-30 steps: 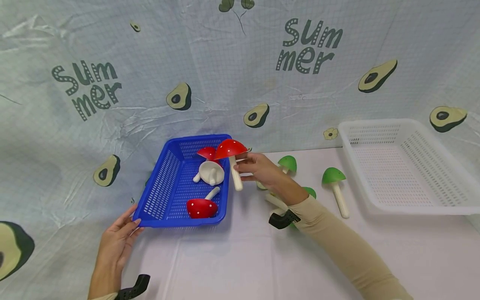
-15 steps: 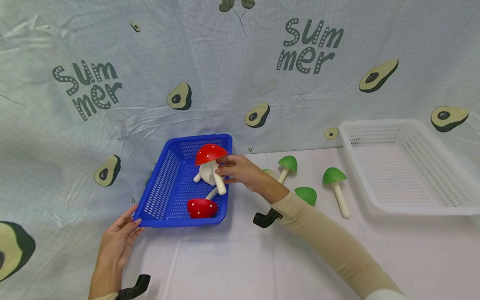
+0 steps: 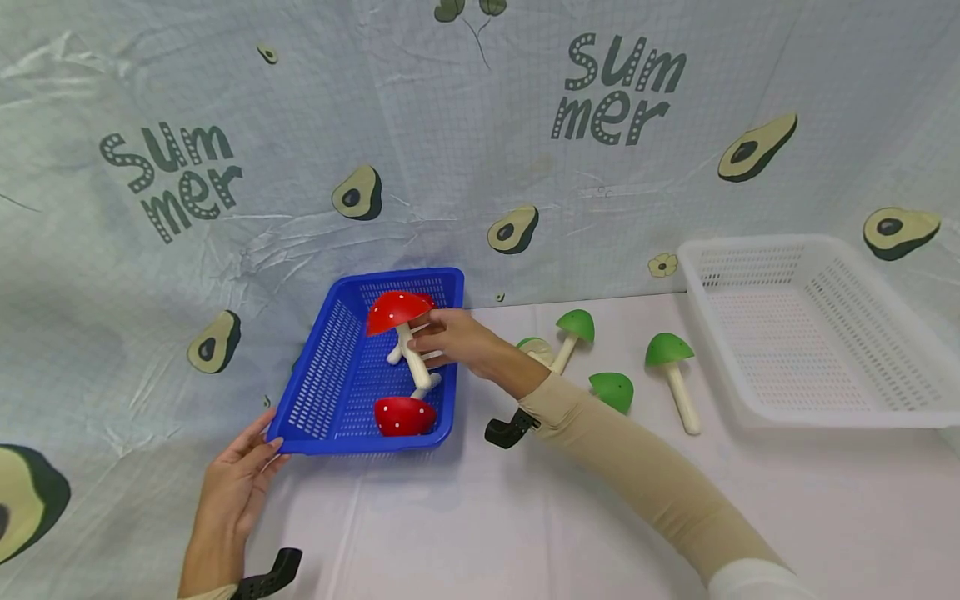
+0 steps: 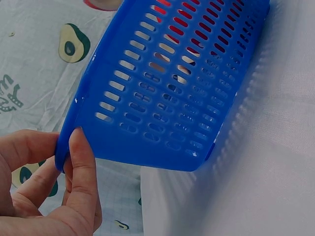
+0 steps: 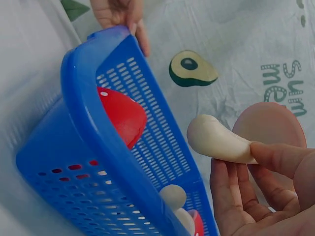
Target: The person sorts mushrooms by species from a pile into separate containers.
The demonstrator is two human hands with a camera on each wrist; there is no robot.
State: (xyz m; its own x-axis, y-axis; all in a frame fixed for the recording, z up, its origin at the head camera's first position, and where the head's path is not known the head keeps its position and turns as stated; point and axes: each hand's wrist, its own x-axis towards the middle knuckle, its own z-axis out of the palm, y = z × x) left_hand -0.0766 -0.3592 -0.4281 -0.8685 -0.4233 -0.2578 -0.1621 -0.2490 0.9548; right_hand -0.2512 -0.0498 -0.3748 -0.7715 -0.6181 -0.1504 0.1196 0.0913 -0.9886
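Note:
My right hand (image 3: 453,340) pinches the cream stem of a red-capped toy mushroom (image 3: 396,312), holding it upright over the blue basket (image 3: 307,408). In the right wrist view the stem (image 5: 216,140) sits between thumb and fingers, above the basket's rim. The left hand (image 3: 234,483) grips the basket's near left corner; its thumb and fingers pinch the rim in the left wrist view. Inside the basket, a red toy mushroom with white dots (image 3: 405,417) lies near the front. Others behind it are partly hidden by the held one.
Several green-capped toy mushrooms lie on the white table right of the basket, among them a green mushroom (image 3: 670,350) and a green cap (image 3: 612,390). A white basket (image 3: 742,400) stands at the far right. A patterned cloth (image 3: 480,150) hangs behind the table.
The right hand has carried the red mushroom leftward from beside the blue basket's right rim to over its inside. The left hand has stayed at the corner.

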